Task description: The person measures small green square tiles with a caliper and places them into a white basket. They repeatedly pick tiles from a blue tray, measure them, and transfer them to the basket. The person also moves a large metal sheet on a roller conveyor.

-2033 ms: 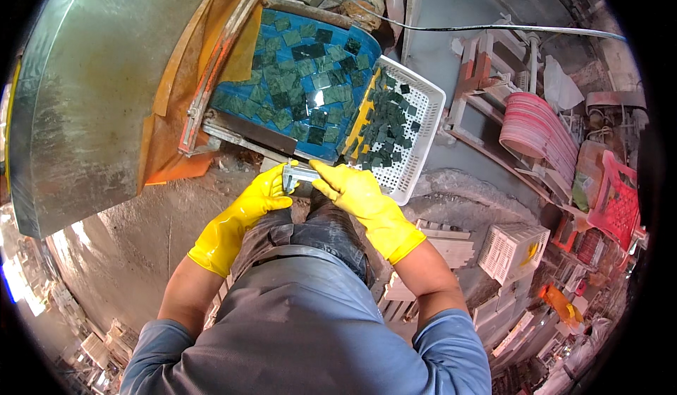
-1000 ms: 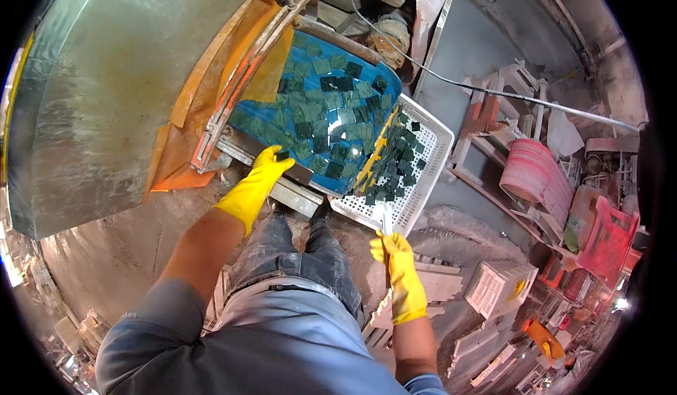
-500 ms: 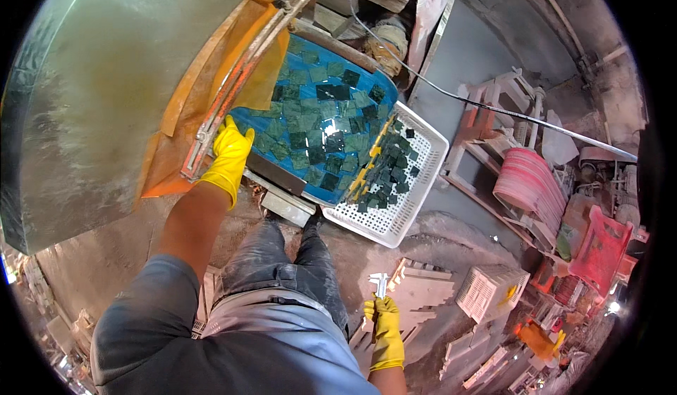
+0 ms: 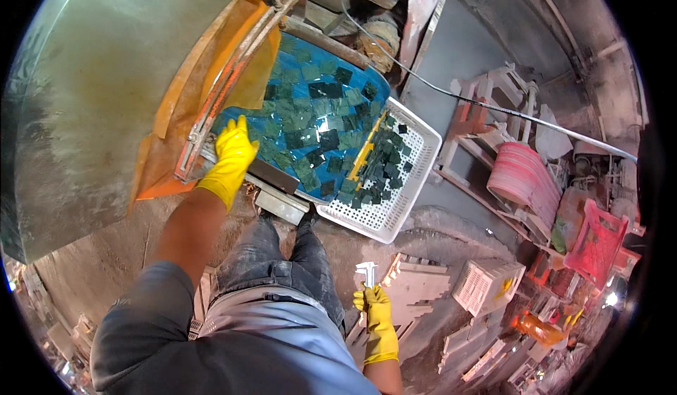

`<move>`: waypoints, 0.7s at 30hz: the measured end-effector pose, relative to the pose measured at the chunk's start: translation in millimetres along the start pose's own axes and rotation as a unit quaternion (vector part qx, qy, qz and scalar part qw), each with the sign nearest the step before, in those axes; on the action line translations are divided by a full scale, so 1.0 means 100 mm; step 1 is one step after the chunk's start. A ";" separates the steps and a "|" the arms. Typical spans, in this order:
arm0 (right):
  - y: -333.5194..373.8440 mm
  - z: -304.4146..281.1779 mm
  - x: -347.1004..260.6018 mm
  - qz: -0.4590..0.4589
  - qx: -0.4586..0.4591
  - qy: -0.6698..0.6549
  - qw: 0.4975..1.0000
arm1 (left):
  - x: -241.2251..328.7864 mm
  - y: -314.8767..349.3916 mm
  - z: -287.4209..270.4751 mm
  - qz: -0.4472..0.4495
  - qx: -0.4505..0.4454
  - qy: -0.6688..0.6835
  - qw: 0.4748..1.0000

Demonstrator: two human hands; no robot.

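Note:
My left hand point(image 4: 233, 156), in a yellow rubber glove, is over the near left edge of a blue conveyor belt point(image 4: 310, 168), beside the lower end of a metal bar frame point(image 4: 224, 83). Its fingers are stretched out and apart, with nothing visible in them. Wet dark-green square tiles point(image 4: 296, 113) cover the belt. At its right end, more tiles point(image 4: 384, 162) lie heaped in a white perforated plastic crate point(image 4: 417, 187). Low at my right side, my gloved right hand point(image 4: 376, 317) is closed round a metal vernier caliper point(image 4: 367, 274), jaws pointing up.
An orange curtain point(image 4: 180, 106) hangs along the bar frame, beside a large grey-green machine housing point(image 4: 106, 92). A cable point(image 4: 451, 97) crosses above the right side. Rightward stand a pink ribbed stack point(image 4: 525, 173), a red crate point(image 4: 599, 243) and a pale crate point(image 4: 486, 286). Flat slabs point(image 4: 416, 282) lie nearby.
My left hand has moved slightly right, away from the bar frame's lower end, and its fingers have spread. My right hand still holds the caliper, now turned slightly. The whole view has shifted a little.

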State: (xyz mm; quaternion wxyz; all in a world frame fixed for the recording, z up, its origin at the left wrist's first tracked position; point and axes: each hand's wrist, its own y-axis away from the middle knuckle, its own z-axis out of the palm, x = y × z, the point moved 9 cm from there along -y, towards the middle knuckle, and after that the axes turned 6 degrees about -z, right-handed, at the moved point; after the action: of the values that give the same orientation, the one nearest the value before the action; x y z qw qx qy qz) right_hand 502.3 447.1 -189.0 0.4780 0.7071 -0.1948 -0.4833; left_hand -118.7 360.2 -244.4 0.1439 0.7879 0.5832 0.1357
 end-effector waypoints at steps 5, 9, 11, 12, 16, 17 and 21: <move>-0.04 0.01 -0.08 -0.012 -0.007 -0.007 1.000 | 0.00 -0.14 0.16 -0.013 -0.055 -0.046 0.997; -0.03 0.03 -0.09 -0.013 0.001 0.004 1.000 | -0.17 -0.35 0.05 -0.018 -0.003 0.024 1.000; -0.01 0.04 -0.06 -0.021 0.001 -0.006 1.000 | -0.19 -0.40 0.16 0.034 0.007 0.100 0.994; 0.01 0.07 -0.09 -0.021 0.000 -0.010 1.000 | -0.27 -0.46 0.29 0.041 -0.020 0.151 0.988; -0.06 0.26 -0.32 -0.099 -0.024 -0.037 0.994 | -0.69 -0.47 0.69 0.056 -0.003 0.367 0.929; -0.06 0.33 -0.36 -0.116 -0.029 -0.041 0.992 | -0.65 -0.30 0.60 0.051 -0.001 0.402 0.914; -0.11 0.70 -0.80 -0.155 -0.057 0.025 0.986 | -0.39 0.59 0.58 -0.056 -0.238 0.579 0.777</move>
State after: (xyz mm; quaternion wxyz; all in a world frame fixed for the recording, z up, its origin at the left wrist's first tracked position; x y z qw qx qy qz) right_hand 402.8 477.6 -164.3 0.4413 0.7122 -0.0436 -0.5441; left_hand -55.6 302.1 -276.8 -0.0304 0.4668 0.5488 0.6928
